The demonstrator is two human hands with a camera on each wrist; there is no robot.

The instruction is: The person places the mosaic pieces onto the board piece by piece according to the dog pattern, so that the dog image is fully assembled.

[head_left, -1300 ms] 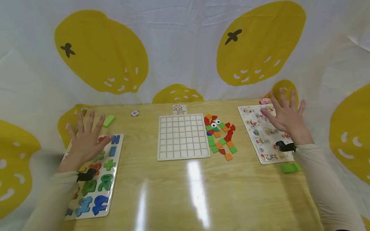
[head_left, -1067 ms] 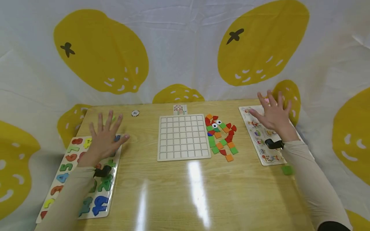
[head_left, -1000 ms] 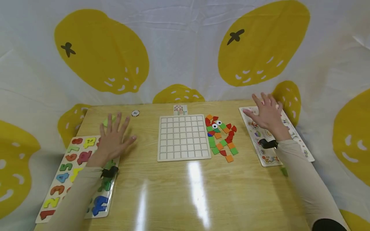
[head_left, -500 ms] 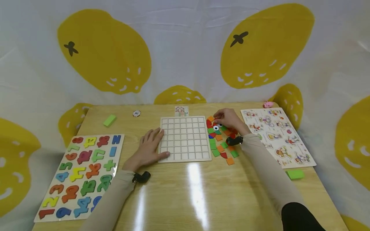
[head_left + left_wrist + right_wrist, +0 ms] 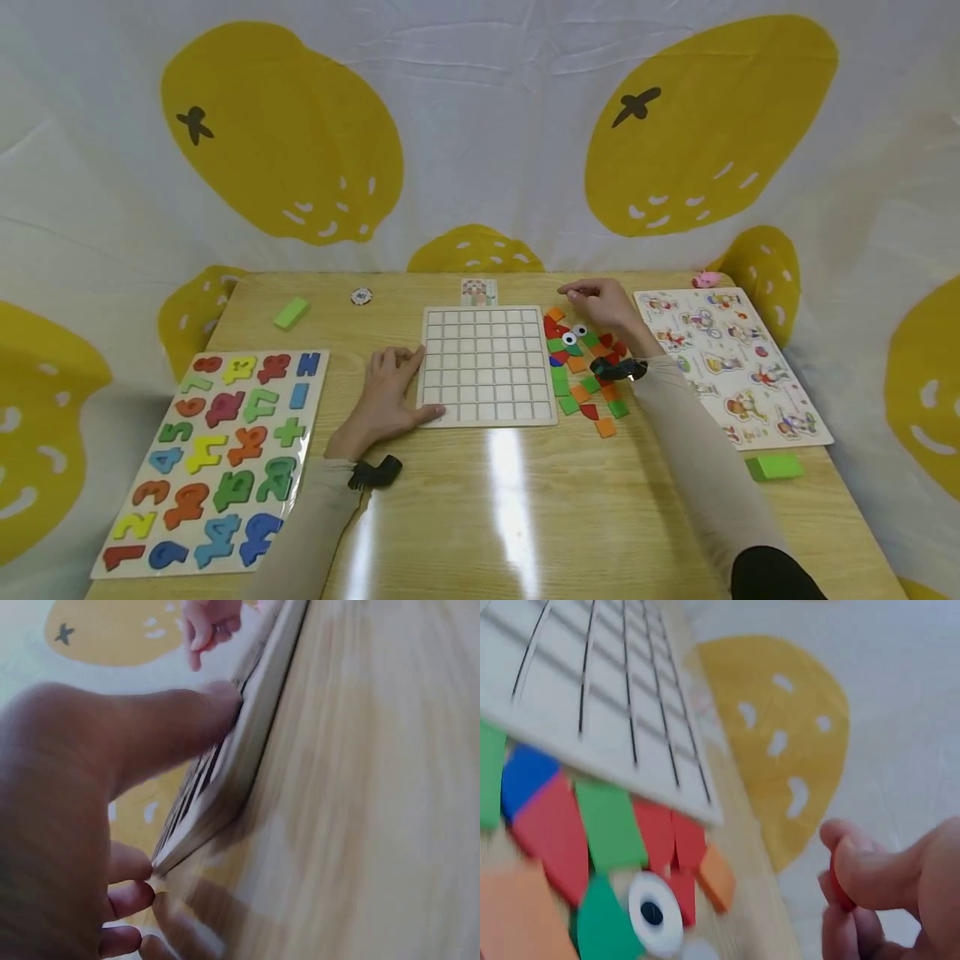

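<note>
Several coloured numerals [image 5: 187,506] sit in the no. board [image 5: 313,393], near L; its near-R corner's behind the L sleeve [image 5: 303,521]. L hand [image 5: 386,402] grips grid board [image 5: 487,367] at near-L corner; board flat mid-tabletop [image 5: 450,517], approx. sq., sides running near-far. Loose pcs [image 5: 560,380] just R, some hidden by R wrist cam [image 5: 617,368]. Beyond, R hand [image 5: 606,303] pinches red pc [image 5: 842,891], edge-on & approx. upright in wrist view, mostly hidden.
</note>
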